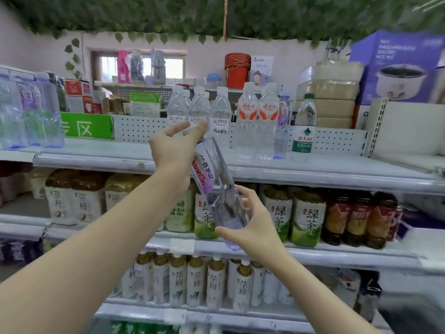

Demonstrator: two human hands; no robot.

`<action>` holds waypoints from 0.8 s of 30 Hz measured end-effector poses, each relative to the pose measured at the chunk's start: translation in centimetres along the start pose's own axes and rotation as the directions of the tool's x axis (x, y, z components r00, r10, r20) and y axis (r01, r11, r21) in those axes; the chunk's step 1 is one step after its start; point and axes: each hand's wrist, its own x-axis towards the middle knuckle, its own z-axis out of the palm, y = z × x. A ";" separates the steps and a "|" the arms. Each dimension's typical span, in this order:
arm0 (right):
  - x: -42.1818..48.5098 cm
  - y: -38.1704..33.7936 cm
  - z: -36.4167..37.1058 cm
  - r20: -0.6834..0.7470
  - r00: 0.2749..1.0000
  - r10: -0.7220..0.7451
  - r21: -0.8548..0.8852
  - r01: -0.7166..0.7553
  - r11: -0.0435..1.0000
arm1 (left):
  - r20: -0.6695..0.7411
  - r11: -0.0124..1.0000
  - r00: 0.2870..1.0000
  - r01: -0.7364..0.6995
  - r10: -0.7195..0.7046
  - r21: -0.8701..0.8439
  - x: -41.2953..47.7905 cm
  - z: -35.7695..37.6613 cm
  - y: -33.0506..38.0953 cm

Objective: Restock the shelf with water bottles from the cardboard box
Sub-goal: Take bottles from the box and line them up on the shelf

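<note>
A clear water bottle (215, 186) with a purple-tinted base and a red and purple label is held tilted in front of the shelves. My left hand (174, 150) grips its upper part near the neck. My right hand (252, 225) curls round its lower end. The top shelf (120, 155) behind it carries clear water bottles (199, 112), two red-labelled bottles (257, 121), a slim purple-tinted bottle (283, 126) and a green-capped bottle (304, 126). The cardboard box is out of view.
Purple-tinted bottles (31, 112) stand at the top shelf's left end, beside a green sign (84, 126). Lower shelves hold tea bottles (305, 218) and dark drink bottles (356, 218). A purple appliance box (397, 66) and stacked tan packs (330, 95) sit at upper right.
</note>
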 end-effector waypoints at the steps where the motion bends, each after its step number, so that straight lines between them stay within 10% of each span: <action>1: -0.4 0.0 -0.1 -0.025 1.000 0.001 -0.012 -0.001 1.000 | 0.033 0.999 0.999 -0.020 0.018 0.045 -0.2 0.0 -0.1; 9: -1.6 -1.4 -3.2 -0.152 0.988 -0.002 -0.032 -0.003 0.999 | 0.470 0.883 0.851 -0.390 0.235 0.263 -2.1 0.0 0.4; 24: 6.0 1.4 -12.2 -0.346 0.938 -0.017 0.132 0.066 0.989 | 0.589 0.619 0.802 -0.513 0.098 0.595 -1.0 3.6 -1.4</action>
